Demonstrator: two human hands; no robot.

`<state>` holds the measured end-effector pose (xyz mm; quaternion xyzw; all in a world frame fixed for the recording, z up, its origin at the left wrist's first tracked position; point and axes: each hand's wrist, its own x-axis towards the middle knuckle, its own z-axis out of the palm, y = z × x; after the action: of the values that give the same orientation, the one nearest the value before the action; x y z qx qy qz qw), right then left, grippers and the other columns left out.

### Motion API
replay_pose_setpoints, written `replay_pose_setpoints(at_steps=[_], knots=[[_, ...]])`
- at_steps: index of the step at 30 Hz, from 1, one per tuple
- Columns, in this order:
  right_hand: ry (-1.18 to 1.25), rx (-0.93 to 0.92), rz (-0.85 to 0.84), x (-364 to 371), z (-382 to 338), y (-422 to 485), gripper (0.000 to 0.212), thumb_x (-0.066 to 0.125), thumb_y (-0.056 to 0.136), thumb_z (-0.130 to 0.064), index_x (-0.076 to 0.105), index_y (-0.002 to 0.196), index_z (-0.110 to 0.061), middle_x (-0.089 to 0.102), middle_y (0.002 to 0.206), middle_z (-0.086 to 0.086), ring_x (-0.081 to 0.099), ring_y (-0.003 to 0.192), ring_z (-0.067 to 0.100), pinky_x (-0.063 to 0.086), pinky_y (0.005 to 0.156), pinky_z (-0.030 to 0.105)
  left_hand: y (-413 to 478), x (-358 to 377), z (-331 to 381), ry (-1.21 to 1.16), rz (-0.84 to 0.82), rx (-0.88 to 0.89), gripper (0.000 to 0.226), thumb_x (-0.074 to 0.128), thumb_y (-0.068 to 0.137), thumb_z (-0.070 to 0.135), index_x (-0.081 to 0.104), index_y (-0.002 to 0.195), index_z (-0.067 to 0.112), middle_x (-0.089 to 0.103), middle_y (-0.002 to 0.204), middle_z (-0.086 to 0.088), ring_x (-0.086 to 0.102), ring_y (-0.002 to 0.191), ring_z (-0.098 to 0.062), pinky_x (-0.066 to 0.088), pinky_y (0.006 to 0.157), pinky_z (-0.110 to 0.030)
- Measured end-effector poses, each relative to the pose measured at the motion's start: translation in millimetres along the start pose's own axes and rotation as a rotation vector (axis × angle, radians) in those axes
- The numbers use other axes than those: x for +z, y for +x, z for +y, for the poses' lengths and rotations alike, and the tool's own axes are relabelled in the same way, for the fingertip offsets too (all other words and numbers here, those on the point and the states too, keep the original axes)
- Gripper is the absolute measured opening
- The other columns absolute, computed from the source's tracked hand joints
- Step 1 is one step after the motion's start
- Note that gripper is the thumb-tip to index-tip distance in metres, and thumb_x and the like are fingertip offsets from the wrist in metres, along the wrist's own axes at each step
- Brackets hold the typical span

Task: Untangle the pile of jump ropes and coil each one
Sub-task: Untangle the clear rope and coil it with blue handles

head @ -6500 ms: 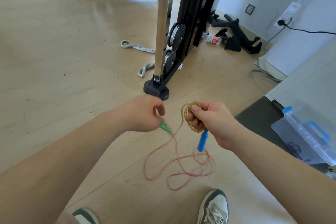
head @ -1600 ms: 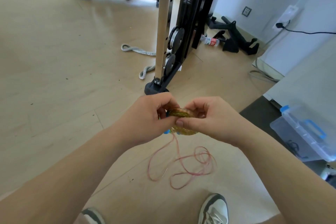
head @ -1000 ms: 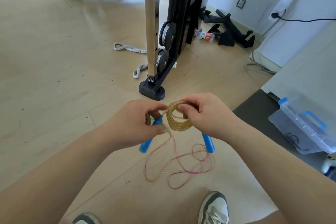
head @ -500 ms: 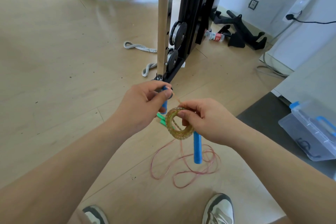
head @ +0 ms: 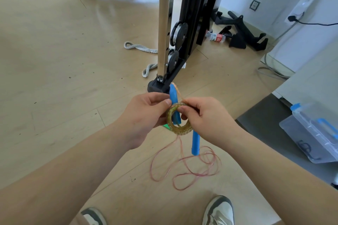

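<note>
Above the floor (head: 54,78), at centre left, the left hand (head: 146,115) is pinching a blue handle (head: 173,97) with curled fingers; the handle is pointing up and passing through the yellow coil (head: 180,129). A green tip (head: 166,126) is peeking out just below that hand. The right hand (head: 206,117) is gripping the coil's upper rim, with a second handle (head: 195,142) hanging beneath it. Under both hands a pink rope (head: 182,168) is lying in loose loops on the floor, ahead of the shoes (head: 219,210). Far right, a clear bin (head: 314,133) is sitting beside a dark mat (head: 265,120)
</note>
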<state>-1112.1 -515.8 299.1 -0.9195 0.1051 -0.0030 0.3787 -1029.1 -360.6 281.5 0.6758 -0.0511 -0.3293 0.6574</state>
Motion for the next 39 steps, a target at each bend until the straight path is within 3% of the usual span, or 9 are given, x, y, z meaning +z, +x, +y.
replay_pose_setpoints(at_steps=[4,7,10,15,20,24,29,34,39], knots=[[0.005,-0.002,0.061,4,3,1,0.027,0.056,0.103,-0.023,0.069,0.084,-0.009,0.065,0.071,0.009,0.052,0.061,0.014,0.042,0.056,0.024,0,2,2,-0.133,-0.039,-0.066,0.022,0.057,0.103,0.016,0.073,0.115,0.007,0.077,0.106,-0.015,0.075,0.09,-0.025,0.06,0.09,-0.039],[0.009,0.0,0.127,5,7,2,0.028,0.056,0.102,-0.021,0.069,0.082,-0.008,0.063,0.067,0.01,0.053,0.066,0.018,0.041,0.056,0.025,-3,4,0,-0.06,-0.139,-0.09,0.027,0.067,0.098,0.024,0.071,0.125,0.024,0.077,0.109,-0.006,0.075,0.098,-0.023,0.058,0.095,-0.042],[0.004,-0.003,0.119,5,7,3,0.025,0.057,0.102,-0.021,0.07,0.084,-0.008,0.061,0.064,0.007,0.05,0.059,0.009,0.041,0.053,0.022,-5,4,-3,0.03,-0.148,-0.038,0.05,0.073,0.09,0.001,0.065,0.132,0.027,0.077,0.108,-0.012,0.075,0.102,-0.029,0.057,0.098,-0.046],[0.015,-0.057,0.132,5,3,1,0.022,0.057,0.102,-0.021,0.071,0.088,-0.012,0.056,0.061,-0.004,0.048,0.057,0.006,0.039,0.054,0.016,-7,6,-2,0.171,-0.074,0.056,0.05,0.069,0.088,-0.006,0.068,0.123,0.029,0.079,0.099,-0.001,0.075,0.097,-0.025,0.058,0.095,-0.046],[-0.051,-0.098,0.174,6,4,3,0.025,0.059,0.102,-0.022,0.069,0.12,-0.008,0.048,0.064,-0.019,0.052,0.063,-0.004,0.038,0.06,0.01,-9,5,-1,0.199,-0.064,0.077,0.055,0.056,0.082,-0.017,0.07,0.12,0.02,0.08,0.097,0.001,0.075,0.094,-0.018,0.054,0.081,-0.028],[0.013,-0.08,0.165,2,2,2,0.051,0.057,0.103,-0.022,0.045,0.152,-0.021,0.051,0.072,-0.024,0.054,0.068,-0.008,0.04,0.066,0.006,-11,3,6,0.236,-0.096,0.13,0.065,0.058,0.083,-0.014,0.06,0.132,0.028,0.079,0.096,0.003,0.074,0.091,-0.011,0.053,0.078,-0.022],[-0.008,-0.17,0.135,-1,-2,0,0.037,0.053,0.103,-0.015,0.06,0.138,-0.026,0.064,0.083,-0.019,0.058,0.078,-0.001,0.042,0.068,0.009,-11,-2,11,0.299,-0.145,0.205,0.084,0.062,0.083,-0.005,0.043,0.146,0.048,0.072,0.093,-0.003,0.069,0.091,-0.012,0.056,0.088,-0.035],[0.022,-0.157,0.161,-5,0,-1,0.028,0.055,0.102,-0.013,0.066,0.126,-0.024,0.063,0.08,-0.021,0.059,0.076,-0.004,0.043,0.066,0.009,-14,-6,12,0.23,-0.23,0.16,0.074,0.077,0.083,-0.001,0.051,0.142,0.035,0.071,0.102,-0.018,0.069,0.104,-0.035,0.055,0.1,-0.053],[0.02,-0.135,0.151,-11,3,-3,0.045,0.056,0.104,-0.017,0.052,0.149,-0.019,0.055,0.078,-0.026,0.056,0.075,-0.015,0.04,0.069,0.004,-15,-8,15,0.206,-0.324,0.128,0.079,0.079,0.085,0.0,0.043,0.146,0.034,0.073,0.111,-0.02,0.07,0.11,-0.03,0.054,0.103,-0.043]])
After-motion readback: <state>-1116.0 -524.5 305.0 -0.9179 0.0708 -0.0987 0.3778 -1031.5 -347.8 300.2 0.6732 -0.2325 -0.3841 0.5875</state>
